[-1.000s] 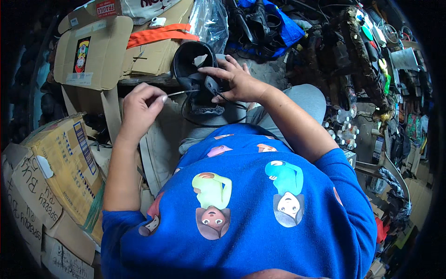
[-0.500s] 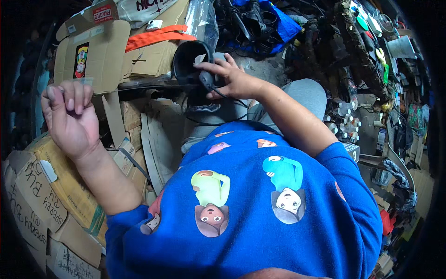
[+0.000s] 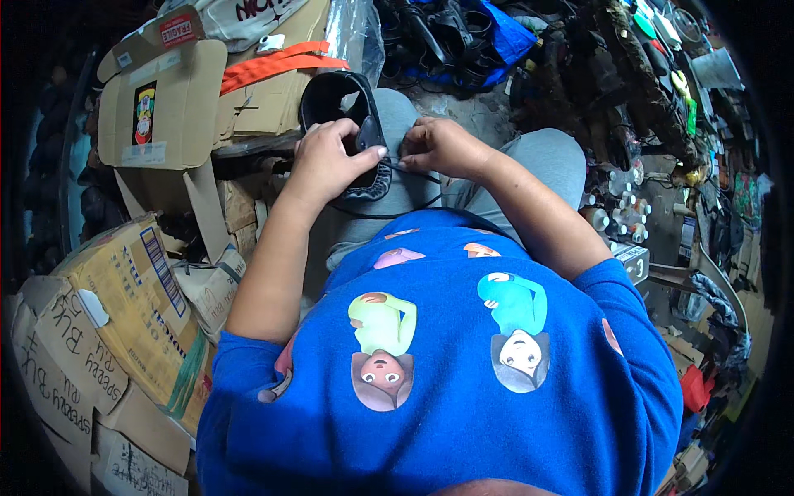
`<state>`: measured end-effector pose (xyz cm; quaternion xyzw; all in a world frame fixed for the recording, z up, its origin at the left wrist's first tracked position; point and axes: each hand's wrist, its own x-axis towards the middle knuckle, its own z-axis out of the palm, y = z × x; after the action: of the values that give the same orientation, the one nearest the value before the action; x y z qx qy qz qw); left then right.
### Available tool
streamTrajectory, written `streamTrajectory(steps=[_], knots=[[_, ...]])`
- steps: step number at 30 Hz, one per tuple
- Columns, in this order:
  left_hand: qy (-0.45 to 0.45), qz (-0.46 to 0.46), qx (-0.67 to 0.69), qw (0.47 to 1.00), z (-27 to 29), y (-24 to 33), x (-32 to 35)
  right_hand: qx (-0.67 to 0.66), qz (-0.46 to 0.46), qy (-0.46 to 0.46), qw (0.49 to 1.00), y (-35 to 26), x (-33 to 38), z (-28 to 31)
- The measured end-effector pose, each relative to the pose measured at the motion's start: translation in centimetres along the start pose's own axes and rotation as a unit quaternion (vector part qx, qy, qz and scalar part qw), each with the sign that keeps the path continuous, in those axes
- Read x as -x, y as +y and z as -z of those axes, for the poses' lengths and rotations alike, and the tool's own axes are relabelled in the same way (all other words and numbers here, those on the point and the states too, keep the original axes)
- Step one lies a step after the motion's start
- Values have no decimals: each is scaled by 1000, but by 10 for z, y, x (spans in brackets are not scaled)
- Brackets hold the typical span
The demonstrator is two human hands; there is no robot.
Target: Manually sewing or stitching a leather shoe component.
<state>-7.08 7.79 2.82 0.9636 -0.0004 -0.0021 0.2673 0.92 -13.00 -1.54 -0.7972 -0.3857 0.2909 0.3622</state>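
Note:
A black shoe (image 3: pixel 374 98) rests on my grey-trousered left knee, its opening facing up. Gathered stitching shows along its near edge. My left hand (image 3: pixel 329 162) is closed on the shoe's near side, thumb and fingers gripping its edge by a dark grey rounded piece (image 3: pixel 370 132). Just right of the shoe, my right hand (image 3: pixel 445 149) is pinched, fingertips close to the shoe's edge; what they hold is too small to make out. A thin black cord (image 3: pixel 423 207) loops below the hands across my lap.
Flattened cardboard with an orange strap (image 3: pixel 281 66) lies beyond the shoe. Cardboard boxes (image 3: pixel 132 306) crowd my left side. Black footwear sits on a blue sheet (image 3: pixel 509 45) at the far side. Small bottles (image 3: pixel 620 211) and a white cup (image 3: pixel 716 69) stand to the right.
My left hand has come down from the far left, where a taut thread ran toward it, and now grips the shoe. My right hand has left the dark grey piece and moved right, fingers pinched.

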Motion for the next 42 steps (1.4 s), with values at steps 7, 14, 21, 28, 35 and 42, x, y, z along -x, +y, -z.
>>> streamTrajectory(steps=[7,14,21,28,35,42], knots=[[-104,42,91,990,7,-1,-5,-39,-159,405,899,58,21,32],[-80,36,57,995,-3,-8,-6,-657,-84,437,609,72,48,77],[-125,52,81,987,-6,-20,-18,-613,-94,547,562,110,105,114],[-129,56,182,973,-12,-26,-18,-381,-128,296,867,31,62,54],[-160,54,201,965,-7,-19,-17,-79,-20,145,986,0,14,-7],[-130,49,261,955,-12,-29,-12,-70,-17,123,990,-3,12,-13]])
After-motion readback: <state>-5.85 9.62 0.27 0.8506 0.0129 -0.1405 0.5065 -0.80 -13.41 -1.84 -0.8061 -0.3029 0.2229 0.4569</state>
